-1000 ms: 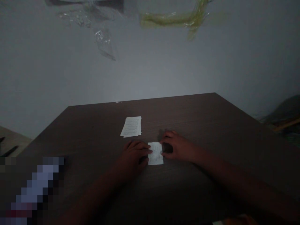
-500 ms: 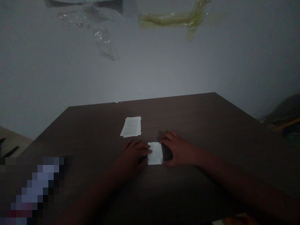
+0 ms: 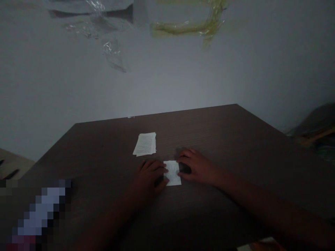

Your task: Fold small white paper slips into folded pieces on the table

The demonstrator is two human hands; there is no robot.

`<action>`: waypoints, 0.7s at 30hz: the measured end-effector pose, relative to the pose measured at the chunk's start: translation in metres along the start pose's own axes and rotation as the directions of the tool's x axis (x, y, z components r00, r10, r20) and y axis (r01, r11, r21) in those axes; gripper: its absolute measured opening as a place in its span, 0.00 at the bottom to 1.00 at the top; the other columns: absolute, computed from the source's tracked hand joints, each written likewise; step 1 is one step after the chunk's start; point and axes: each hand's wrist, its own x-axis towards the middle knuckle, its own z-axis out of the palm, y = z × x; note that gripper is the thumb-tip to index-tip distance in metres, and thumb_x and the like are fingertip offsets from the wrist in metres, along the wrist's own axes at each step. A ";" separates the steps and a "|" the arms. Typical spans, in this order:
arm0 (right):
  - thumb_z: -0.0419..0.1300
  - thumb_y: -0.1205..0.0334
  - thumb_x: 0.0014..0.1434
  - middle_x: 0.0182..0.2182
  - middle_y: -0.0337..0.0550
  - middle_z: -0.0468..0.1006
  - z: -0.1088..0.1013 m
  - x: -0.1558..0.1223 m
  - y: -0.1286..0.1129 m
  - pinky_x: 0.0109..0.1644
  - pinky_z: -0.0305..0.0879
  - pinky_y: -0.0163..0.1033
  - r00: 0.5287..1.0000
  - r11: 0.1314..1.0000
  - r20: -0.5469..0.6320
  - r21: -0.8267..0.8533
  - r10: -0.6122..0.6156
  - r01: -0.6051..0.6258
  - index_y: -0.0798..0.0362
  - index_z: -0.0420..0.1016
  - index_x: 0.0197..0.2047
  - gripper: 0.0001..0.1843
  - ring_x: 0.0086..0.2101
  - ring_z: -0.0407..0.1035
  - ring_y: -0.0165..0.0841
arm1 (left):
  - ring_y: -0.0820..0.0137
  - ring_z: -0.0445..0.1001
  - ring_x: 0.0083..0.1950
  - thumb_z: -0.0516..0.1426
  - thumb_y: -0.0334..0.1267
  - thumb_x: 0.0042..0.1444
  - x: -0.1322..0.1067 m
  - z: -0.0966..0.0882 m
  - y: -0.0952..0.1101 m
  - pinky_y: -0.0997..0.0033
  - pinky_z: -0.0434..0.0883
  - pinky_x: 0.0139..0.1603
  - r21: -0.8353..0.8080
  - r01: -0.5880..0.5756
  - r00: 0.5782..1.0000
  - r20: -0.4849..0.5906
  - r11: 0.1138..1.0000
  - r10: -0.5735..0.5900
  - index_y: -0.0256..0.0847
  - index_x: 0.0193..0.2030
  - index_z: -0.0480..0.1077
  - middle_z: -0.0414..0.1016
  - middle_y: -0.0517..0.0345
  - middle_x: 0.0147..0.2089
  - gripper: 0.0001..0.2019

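A pale wall [image 3: 183, 76] fills the upper half of the view, and below it spreads a dark, wood-grained tabletop [image 3: 199, 129], its far edge slanting slightly up from the far left corner to the far right corner. By the left edge, toward the near side, a pixelated patch [image 3: 42, 209] hides whatever is there. High on the wall are a bent strip of yellow tape [image 3: 180, 29] and, left of it, crumpled clear tape [image 3: 112, 52]. The left hand [image 3: 148, 177] rests palm down, fingers loosely curved, thumb and fingers apart, their tips on the left side of a small printed sheet [image 3: 173, 174]. The right hand [image 3: 196, 165] forms a wide C, fingertips at the sheet's far right corner and thumb at its right side; neither hand visibly pinches it. A slightly uneven stack of printed papers [image 3: 145, 143] lies between the left hand and the far edge. The sheet, smaller than the stack, lies flat midway between the tabletop's side edges. A tiny white scrap [image 3: 131, 117] sits on the far edge.
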 end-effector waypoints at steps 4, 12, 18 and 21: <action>0.80 0.51 0.69 0.61 0.57 0.85 0.006 0.001 0.001 0.72 0.75 0.66 1.000 1.000 -0.024 -0.023 -0.008 0.008 0.48 0.88 0.65 0.25 0.64 0.76 0.57 | 0.42 0.83 0.72 0.69 0.37 0.73 0.003 0.006 0.007 0.30 0.75 0.79 0.045 0.031 0.998 -0.052 0.998 -0.029 0.48 0.61 0.84 0.88 0.46 0.69 0.12; 0.82 0.56 0.63 0.61 0.55 0.83 0.011 0.000 -0.006 0.70 0.75 0.63 0.997 1.000 -0.081 0.012 -0.019 0.020 0.48 0.84 0.60 0.25 0.63 0.75 0.56 | 0.39 0.82 0.72 0.71 0.37 0.69 0.004 0.010 0.013 0.30 0.76 0.77 0.064 0.067 0.996 -0.068 0.996 -0.063 0.51 0.61 0.83 0.88 0.48 0.70 0.15; 0.77 0.62 0.65 0.57 0.53 0.83 0.014 0.011 0.004 0.69 0.74 0.60 0.986 0.994 -0.131 0.035 0.105 -0.101 0.48 0.80 0.53 0.16 0.61 0.76 0.53 | 0.40 0.81 0.74 0.73 0.40 0.68 0.007 0.013 0.010 0.27 0.73 0.80 0.028 0.066 0.997 -0.052 0.997 -0.064 0.53 0.61 0.83 0.87 0.49 0.72 0.16; 0.77 0.62 0.64 0.54 0.52 0.83 0.018 0.018 0.011 0.66 0.74 0.57 0.973 0.986 -0.164 0.045 0.164 -0.159 0.48 0.79 0.50 0.15 0.59 0.77 0.52 | 0.41 0.81 0.73 0.73 0.40 0.69 0.006 0.013 0.010 0.28 0.73 0.79 0.025 0.053 0.997 -0.051 0.998 -0.052 0.51 0.62 0.83 0.87 0.48 0.71 0.17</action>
